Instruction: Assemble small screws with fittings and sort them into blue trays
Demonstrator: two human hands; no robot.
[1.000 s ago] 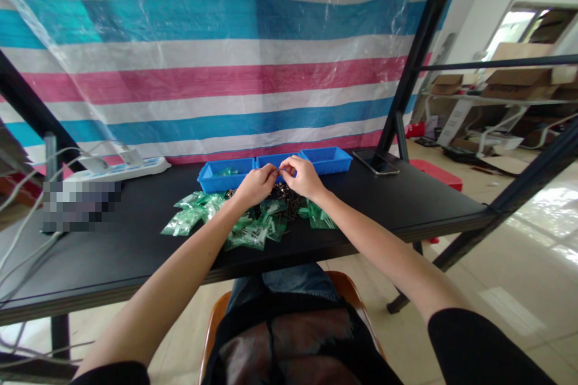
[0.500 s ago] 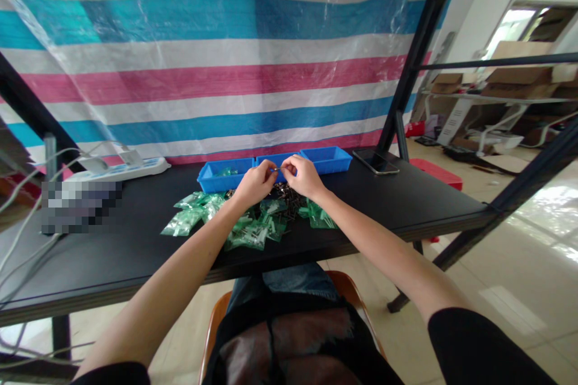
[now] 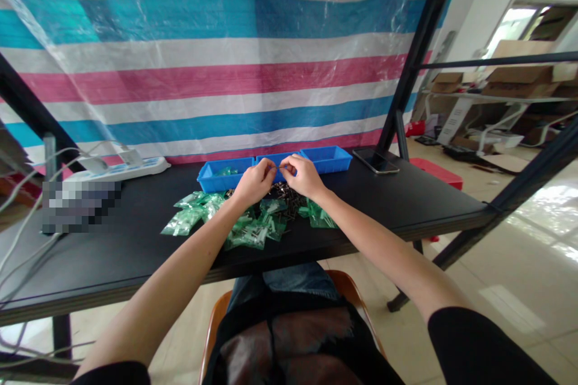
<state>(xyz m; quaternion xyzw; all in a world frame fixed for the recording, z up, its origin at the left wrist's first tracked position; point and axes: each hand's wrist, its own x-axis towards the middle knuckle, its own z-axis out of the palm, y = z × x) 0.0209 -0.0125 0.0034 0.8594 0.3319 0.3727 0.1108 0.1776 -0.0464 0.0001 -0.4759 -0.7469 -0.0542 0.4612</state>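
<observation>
My left hand (image 3: 256, 182) and my right hand (image 3: 301, 177) face each other over a pile of dark metal screws (image 3: 289, 200). Both are closed in a pinch, fingertips almost touching. A tiny dark item seems to be between them, too small to name. Behind them stand three blue bins: the left one (image 3: 208, 181) holds a small green bag, the middle one is partly covered by my hands, and the right one (image 3: 332, 163) is at the far end. Green plastic bags with white pieces (image 3: 253, 233) lie beneath my left forearm, and another green bag (image 3: 316, 214) is under my right wrist.
A phone (image 3: 376, 161) lies right of the bins on the black table (image 3: 135, 234). At the left are a white power strip (image 3: 135, 169), cables and a blurred-out item. Black frame posts (image 3: 406, 72) and a striped sheet (image 3: 226, 84) stand around the table.
Barely anything differs. My fingertips have shifted very slightly, and the thin item between them shows less clearly.
</observation>
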